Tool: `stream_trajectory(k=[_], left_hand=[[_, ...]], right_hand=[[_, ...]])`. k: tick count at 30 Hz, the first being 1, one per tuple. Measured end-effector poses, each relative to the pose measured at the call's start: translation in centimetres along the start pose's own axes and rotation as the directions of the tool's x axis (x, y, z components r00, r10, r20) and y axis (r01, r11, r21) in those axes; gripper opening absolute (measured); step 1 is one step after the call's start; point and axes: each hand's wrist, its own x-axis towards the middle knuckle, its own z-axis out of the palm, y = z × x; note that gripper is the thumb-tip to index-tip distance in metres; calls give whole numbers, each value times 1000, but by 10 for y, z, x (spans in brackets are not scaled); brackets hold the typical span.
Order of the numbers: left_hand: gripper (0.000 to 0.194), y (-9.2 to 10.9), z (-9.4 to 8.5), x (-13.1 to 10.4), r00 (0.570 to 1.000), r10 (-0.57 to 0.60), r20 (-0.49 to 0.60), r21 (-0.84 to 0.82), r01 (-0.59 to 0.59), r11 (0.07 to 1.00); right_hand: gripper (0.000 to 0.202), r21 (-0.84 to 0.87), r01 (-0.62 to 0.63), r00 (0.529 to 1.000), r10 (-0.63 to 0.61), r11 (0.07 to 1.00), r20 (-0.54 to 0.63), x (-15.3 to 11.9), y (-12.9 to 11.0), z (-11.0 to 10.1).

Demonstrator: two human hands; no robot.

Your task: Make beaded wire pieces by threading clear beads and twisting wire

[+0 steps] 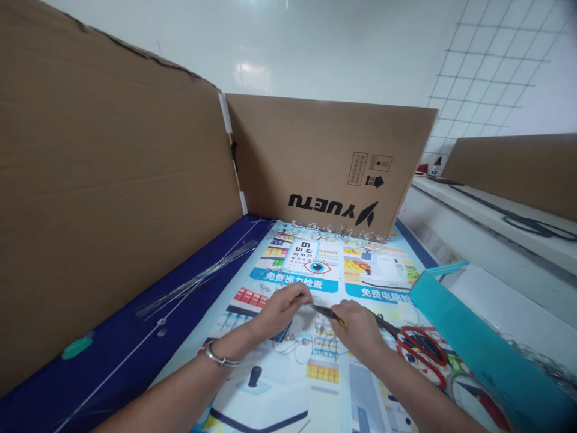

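Centrally, a slim dark pair of pliers is gripped in the closed right hand, its long axis pointing toward ten o'clock at the left hand, whose fingertips are pinched shut on a barely visible thin wire, touching the tip; red-handled scissors lie at three o'clock.

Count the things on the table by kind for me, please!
Red-handled scissors: 1
Small tool in the right hand, tip near the left hand: 1
Teal paper bag: 1
Tape roll: 1
Bundle of thin wires: 1
Printed poster mat: 1
Total: 6
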Motion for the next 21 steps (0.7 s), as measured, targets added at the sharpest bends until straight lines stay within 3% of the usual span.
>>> stream_trajectory(k=[5,8,13,17,21], left_hand=[[19,0,1,0,1000,-14,11,33,13,999],[17,-1,-1,1,998,-40,-48,67,43,997],[13,-9,-2,3,965,-180,-192,122,206,971],[12,-13,1,2,953,-234,-192,185,269,945],[11,-9,4,1,960,-233,-155,287,269,919]], right_hand=[[14,-11,-22,999,23,1000,39,2,0,-1],[19,-32,-13,998,15,999,66,4,5,-13],[14,-179,146,975,-111,973,191,4,15,-53],[16,-256,257,947,-190,932,259,-3,19,-75],[13,-271,298,931,-216,915,294,-8,22,-77]])
